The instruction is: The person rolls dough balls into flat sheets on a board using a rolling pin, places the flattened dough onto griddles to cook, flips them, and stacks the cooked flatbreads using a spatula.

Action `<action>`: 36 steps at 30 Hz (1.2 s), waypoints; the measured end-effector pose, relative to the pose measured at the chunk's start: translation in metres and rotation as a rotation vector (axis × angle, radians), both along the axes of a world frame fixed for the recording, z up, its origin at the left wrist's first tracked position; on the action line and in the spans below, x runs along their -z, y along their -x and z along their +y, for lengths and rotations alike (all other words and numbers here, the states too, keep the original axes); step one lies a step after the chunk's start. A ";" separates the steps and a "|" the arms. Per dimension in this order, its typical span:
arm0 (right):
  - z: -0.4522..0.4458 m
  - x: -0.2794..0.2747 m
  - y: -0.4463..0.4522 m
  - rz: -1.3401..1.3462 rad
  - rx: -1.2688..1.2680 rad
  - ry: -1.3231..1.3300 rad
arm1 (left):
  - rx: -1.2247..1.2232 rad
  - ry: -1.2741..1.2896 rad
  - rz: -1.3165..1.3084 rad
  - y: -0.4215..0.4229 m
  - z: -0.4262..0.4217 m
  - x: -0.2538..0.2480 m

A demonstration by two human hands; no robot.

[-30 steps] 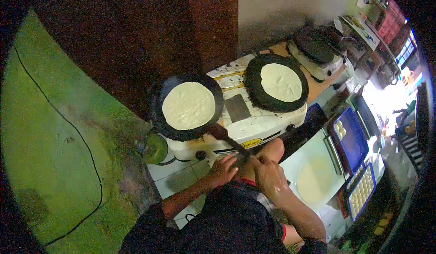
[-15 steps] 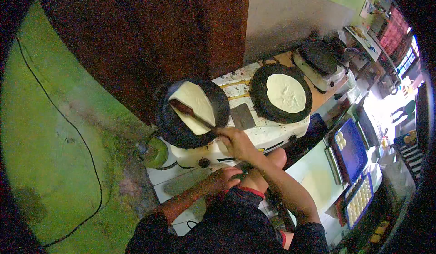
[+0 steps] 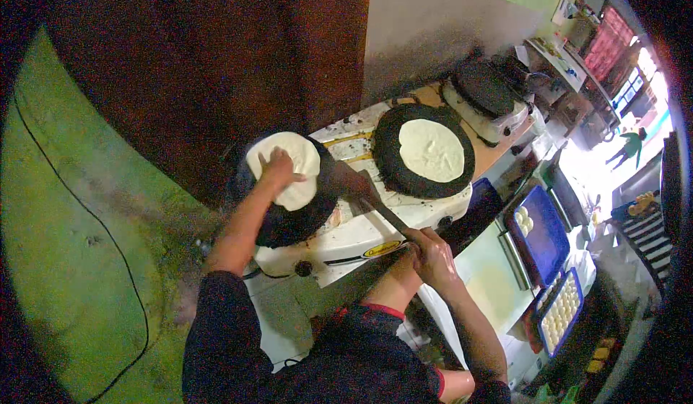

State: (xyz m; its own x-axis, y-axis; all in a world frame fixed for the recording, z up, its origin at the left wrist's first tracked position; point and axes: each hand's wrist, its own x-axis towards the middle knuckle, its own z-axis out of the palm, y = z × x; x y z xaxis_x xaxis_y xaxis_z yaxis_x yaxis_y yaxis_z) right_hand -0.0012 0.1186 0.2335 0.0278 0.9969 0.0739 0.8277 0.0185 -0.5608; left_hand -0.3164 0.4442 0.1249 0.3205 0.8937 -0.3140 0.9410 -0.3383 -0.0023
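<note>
My left hand (image 3: 279, 171) rests on a pale round flatbread (image 3: 297, 196) with its fingers apart. That flatbread lies toward the far side of the black pan (image 3: 289, 229) on the left burner. My right hand (image 3: 434, 258) is closed around the handle of a spatula (image 3: 390, 218). The spatula's dark, flat blade sits between the two pans, above the white gas stove (image 3: 346, 241). A second flatbread (image 3: 433, 151) lies in the other black pan (image 3: 388, 160), apart from both hands.
Another stove with a dark round plate (image 3: 485, 90) stands farther back. To the right, a pale work surface (image 3: 491, 288) lies near a blue tray (image 3: 543, 249) and a second tray (image 3: 550, 342) of dough balls. A person (image 3: 631, 146) is in the bright background.
My left hand has reached up from near my lap onto the left flatbread, which has shifted in its pan. My right hand has drawn the spatula off it to the right.
</note>
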 end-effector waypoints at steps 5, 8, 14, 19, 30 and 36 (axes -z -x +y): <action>0.002 -0.003 0.004 -0.156 0.003 0.134 | -0.078 0.369 0.129 -0.002 0.020 -0.024; -0.008 0.018 0.006 -0.301 -0.076 0.015 | 0.048 0.547 -0.074 0.020 -0.020 -0.035; 0.040 0.054 0.093 -0.138 -0.171 0.203 | 0.224 -0.036 -0.757 0.041 -0.097 -0.093; 0.110 0.094 0.134 -0.084 -0.286 -0.149 | 0.013 -0.260 -1.078 0.029 -0.114 -0.151; -0.268 0.016 -0.032 0.072 0.767 -0.260 | 0.149 0.480 -1.486 -0.233 -0.246 -0.051; -0.530 -0.033 0.039 -0.172 1.703 -0.034 | 0.606 1.391 -0.984 -0.386 -0.529 -0.006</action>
State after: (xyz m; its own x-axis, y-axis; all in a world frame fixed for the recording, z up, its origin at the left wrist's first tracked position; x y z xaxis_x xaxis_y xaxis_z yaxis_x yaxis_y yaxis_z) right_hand -0.0399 -0.4112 0.2669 0.9666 -0.1490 0.2084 -0.0294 -0.8726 -0.4875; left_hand 0.0697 -0.0849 0.1305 0.9780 -0.1277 -0.1651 0.1819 0.1341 0.9741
